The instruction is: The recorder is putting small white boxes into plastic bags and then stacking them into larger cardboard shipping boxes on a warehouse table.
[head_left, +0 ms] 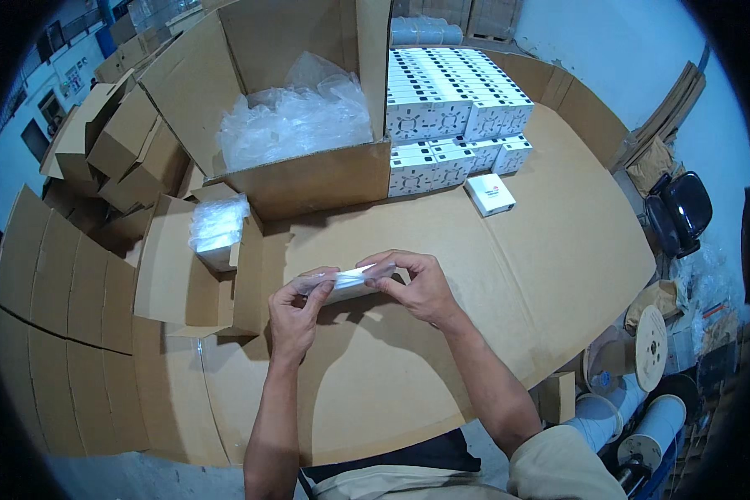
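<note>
I see, just beside the open carton (248,287), left hand (296,315) and right hand (423,290) pinching a plastic-wrapped white box (352,288).

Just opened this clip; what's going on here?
A person's left hand and right hand pinch a plastic-covered white item over a cardboard-covered table. On the left, an open carton holds plastic-wrapped packs. Behind, a larger carton holds clear plastic wrapping. White boxes stand stacked beside it; a single box lies in front.
</note>
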